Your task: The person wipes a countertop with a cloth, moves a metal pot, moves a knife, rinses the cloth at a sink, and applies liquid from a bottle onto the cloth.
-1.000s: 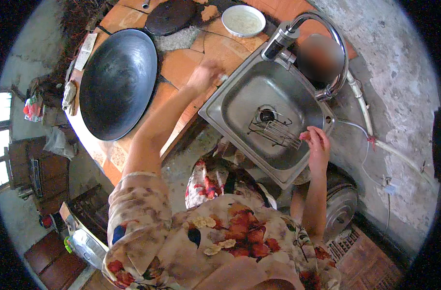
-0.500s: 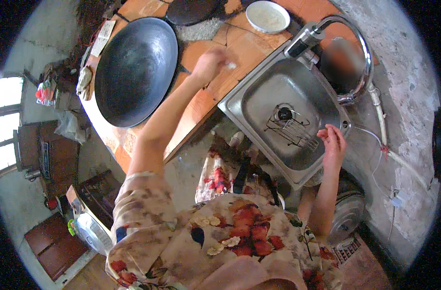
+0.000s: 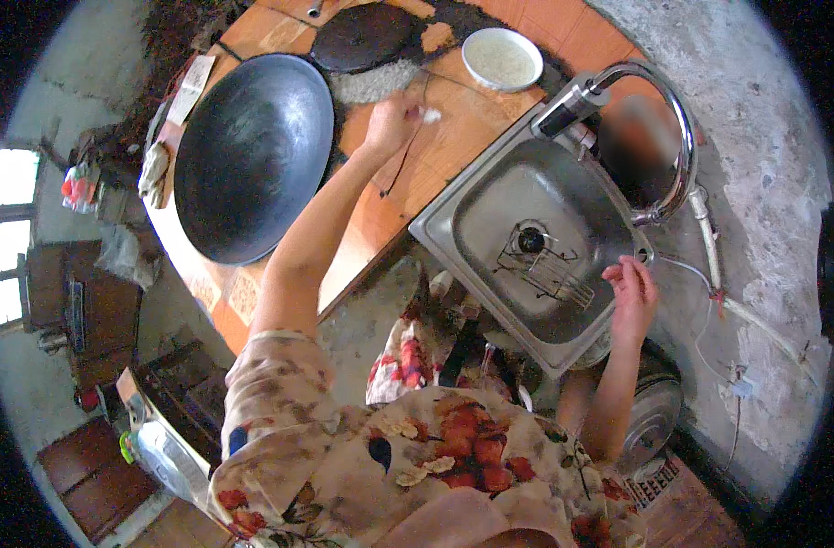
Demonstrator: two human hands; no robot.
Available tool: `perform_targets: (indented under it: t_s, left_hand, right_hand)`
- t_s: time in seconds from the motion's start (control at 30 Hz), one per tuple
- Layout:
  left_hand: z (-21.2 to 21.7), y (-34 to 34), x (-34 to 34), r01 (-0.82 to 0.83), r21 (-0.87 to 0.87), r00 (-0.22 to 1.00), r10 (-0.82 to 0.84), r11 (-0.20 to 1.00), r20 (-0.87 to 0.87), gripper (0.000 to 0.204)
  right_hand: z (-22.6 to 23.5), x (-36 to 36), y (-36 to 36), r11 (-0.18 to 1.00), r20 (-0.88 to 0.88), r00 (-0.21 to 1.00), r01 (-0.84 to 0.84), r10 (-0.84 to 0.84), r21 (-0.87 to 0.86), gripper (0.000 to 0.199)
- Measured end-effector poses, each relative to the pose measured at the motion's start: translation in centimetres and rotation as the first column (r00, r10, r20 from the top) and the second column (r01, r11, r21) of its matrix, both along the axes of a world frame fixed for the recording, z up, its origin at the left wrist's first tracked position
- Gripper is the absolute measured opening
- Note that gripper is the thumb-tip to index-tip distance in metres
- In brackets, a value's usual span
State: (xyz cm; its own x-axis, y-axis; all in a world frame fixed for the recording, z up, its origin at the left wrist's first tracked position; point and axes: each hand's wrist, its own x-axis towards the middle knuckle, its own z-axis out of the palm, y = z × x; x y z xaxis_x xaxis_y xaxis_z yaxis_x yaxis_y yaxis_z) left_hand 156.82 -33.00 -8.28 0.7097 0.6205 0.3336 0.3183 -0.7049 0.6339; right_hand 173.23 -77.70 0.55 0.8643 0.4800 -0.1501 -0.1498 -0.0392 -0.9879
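My left hand is over the tiled counter, between the wok and the sink. Its fingers are closed, with a small white piece at their tips; too small and blurred to name. A thin dark strand or line runs across the tiles beside that hand; I cannot tell if it is held. My right hand hovers at the right rim of the steel sink, fingers loosely bent and apart, with nothing in them. A wire rack lies in the basin near the drain.
A large black wok fills the counter's left part. Behind are a dark round lid and a white bowl with pale contents. A curved chrome faucet arches over the sink's far right corner. A pale cloth lies left of the wok.
The view has tilted, so the counter and sink sit lower. My left hand has moved slightly farther over the counter with the white piece. My right hand stays by the sink rim.
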Motion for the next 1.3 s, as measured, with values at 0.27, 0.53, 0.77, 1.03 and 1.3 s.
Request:
perform_targets:
  t_s: [0.27, 0.53, 0.77, 1.03, 1.3]
  left_hand:
    - [-5.5, -0.9, 4.9, 0.188, -0.583, 0.975, -0.082, 0.790, 0.204, 0.012]
    - [1.5, -2.8, 4.7, 0.307, -0.046, 0.887, -0.303, 0.951, -0.348, 0.018]
    - [-3.8, -6.8, 9.2, 0.031, 0.072, 0.987, -0.042, 0.997, 0.157, 0.020]
    - [4.3, -8.4, -8.8, -0.103, -0.440, 0.856, -0.146, 0.892, -0.496, 0.009]
    - [-5.2, -8.5, -12.0, -0.370, -0.649, 0.846, 0.530, 0.665, 0.062, 0.007]
  right_hand:
    - [0.1, -1.0, -2.0, 0.990, 0.064, 0.998, 0.037, -0.029, -0.140, 0.018]
    - [-1.8, 0.6, -5.1, 0.970, -0.028, 0.970, 0.243, -0.243, -0.022, 0.017]
    - [1.0, -0.1, -0.9, 0.993, 0.009, 0.998, 0.068, -0.067, -0.101, 0.018]
    - [-0.7, 1.5, -4.5, 0.990, -0.031, 0.991, 0.132, -0.134, -0.046, 0.021]
    - [-0.5, 1.9, -1.6, 0.995, -0.013, 0.996, -0.092, 0.093, 0.036, 0.020]
